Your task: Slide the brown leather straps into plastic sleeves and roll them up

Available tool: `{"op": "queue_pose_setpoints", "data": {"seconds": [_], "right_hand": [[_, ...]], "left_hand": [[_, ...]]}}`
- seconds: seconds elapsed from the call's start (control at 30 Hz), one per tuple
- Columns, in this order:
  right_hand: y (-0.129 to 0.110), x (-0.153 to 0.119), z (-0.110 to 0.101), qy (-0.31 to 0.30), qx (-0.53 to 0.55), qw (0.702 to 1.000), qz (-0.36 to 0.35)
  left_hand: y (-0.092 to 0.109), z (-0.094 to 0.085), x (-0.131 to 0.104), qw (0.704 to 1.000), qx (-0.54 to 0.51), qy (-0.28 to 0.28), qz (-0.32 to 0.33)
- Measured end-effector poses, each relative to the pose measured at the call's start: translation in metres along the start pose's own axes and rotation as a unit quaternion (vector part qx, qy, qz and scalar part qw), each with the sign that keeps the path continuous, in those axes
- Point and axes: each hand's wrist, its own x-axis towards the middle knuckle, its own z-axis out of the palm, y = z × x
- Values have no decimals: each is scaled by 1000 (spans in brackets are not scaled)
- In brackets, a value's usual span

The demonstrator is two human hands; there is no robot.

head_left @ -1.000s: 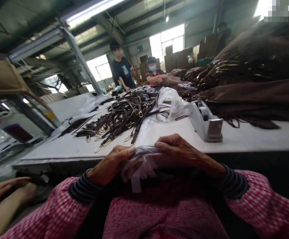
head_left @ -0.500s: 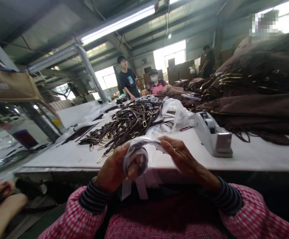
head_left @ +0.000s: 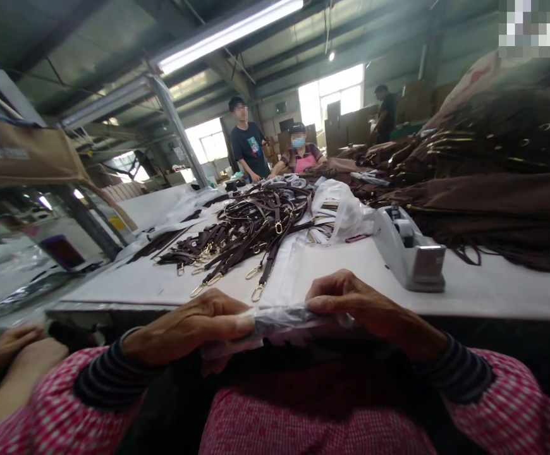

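Observation:
Between my hands, just in front of the table's near edge, is a dark strap wrapped in clear plastic (head_left: 284,318), stretched level and partly hidden by my fingers. My left hand (head_left: 203,325) grips its left end, thumb on top. At the other end, my right hand (head_left: 339,294) pinches it between thumb and fingers. Beyond them, a tangled pile of dark brown straps with gold-coloured clasps (head_left: 256,218) lies on the white table (head_left: 493,291). A grey tape dispenser (head_left: 410,253) stands to the right of my right hand.
Brown bags or fabric pieces (head_left: 493,202) are heaped high at the right. A white plastic bag (head_left: 344,212) sits behind the straps. At the lower left, another person's arms (head_left: 19,360) are close to my left sleeve. Several people stand or sit beyond the table.
The wrapped strap was coiled around my left fingers and is now held out straight and lower. My left hand has turned and come down; my right hand has also dropped a little.

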Motion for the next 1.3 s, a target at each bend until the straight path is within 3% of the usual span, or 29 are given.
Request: {"op": "queue_pose_setpoints", "data": {"seconds": [0.13,0.27,0.47,0.7,0.83,1.0,1.1,1.3], "right_hand": [[-6,-1,8,-13,-33,999,20],[-6,-1,14,-13,-51,998,17],[0,6,20,-18,26,999,27],[0,16,27,2,63,998,20],[-3,19,22,18,66,998,-16],[-28,19,15,27,64,993,-99],[-40,22,15,69,55,985,-149],[-42,25,22,190,3,965,-179]], "left_hand": [[5,3,-7,999,44,-9,-21],[-2,9,-4,1000,18,-3,-5],[-21,17,11,996,-81,3,41],[-34,31,27,993,-103,20,58],[-29,35,31,989,-125,49,69],[-8,35,28,981,-140,81,108],[2,36,26,977,-137,104,125],[4,41,32,964,-152,156,153]]}}
